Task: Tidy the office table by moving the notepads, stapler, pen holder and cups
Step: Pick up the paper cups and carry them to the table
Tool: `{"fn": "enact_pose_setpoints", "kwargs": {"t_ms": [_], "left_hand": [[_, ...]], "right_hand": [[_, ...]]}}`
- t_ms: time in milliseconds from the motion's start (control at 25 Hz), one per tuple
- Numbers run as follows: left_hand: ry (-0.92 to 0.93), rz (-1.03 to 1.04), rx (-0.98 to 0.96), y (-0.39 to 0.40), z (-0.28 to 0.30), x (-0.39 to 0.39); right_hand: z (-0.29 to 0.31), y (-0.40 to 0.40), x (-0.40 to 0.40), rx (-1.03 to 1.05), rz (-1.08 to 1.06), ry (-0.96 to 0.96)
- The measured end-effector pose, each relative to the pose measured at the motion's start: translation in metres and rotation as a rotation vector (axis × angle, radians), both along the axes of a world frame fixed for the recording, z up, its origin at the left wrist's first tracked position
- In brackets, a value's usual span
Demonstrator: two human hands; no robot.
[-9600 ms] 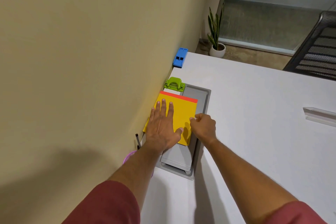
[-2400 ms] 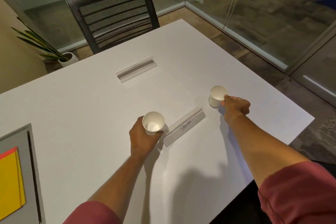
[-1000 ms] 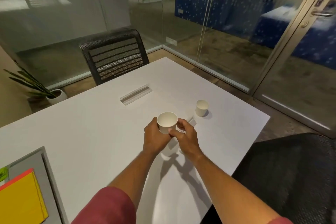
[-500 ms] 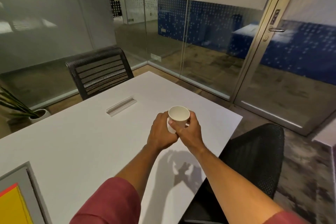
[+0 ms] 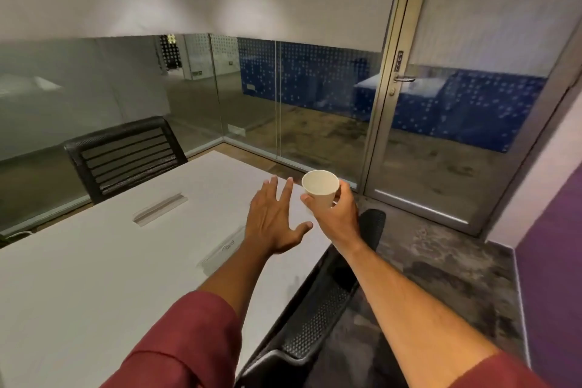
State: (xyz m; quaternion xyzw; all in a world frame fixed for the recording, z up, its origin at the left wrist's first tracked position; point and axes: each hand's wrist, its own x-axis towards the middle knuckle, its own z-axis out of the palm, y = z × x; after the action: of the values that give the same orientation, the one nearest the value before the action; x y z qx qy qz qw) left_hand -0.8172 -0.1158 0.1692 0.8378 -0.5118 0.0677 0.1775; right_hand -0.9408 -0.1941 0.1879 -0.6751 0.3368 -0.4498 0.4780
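A white paper cup point(image 5: 321, 190) is held upright in the air by my right hand point(image 5: 335, 217), beyond the right edge of the white table point(image 5: 94, 261). Its lower part is hidden by my fingers. It may be two cups nested together; I cannot tell. Just left of it, my left hand point(image 5: 272, 220) hovers over the table's right part with fingers spread and nothing in it. The notepads, stapler and pen holder are out of view.
Two clear name holders lie on the table, one point(image 5: 160, 205) toward the far side and one point(image 5: 223, 250) under my left forearm. A black mesh chair point(image 5: 126, 154) stands beyond the table, another point(image 5: 318, 299) at its right edge. A glass door point(image 5: 456, 135) is ahead on the right.
My left hand has let go of the cup and opened, leaving it in my right hand, which moved right past the table edge. The view has swung up and right.
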Motion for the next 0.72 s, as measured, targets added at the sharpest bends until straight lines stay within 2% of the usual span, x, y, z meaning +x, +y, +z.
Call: {"fn": "enact_pose_setpoints", "kwargs": {"t_ms": [360,720], "left_hand": [[-0.123,-0.169,-0.049,-0.082,0.025,-0.112],[-0.208,-0.272,-0.098,-0.195,0.027,-0.166]], "right_hand": [[0.022,-0.063,-0.14,-0.028,-0.306,0.046],[0.017,-0.158,-0.21,-0.011,-0.487,0.115]]}}
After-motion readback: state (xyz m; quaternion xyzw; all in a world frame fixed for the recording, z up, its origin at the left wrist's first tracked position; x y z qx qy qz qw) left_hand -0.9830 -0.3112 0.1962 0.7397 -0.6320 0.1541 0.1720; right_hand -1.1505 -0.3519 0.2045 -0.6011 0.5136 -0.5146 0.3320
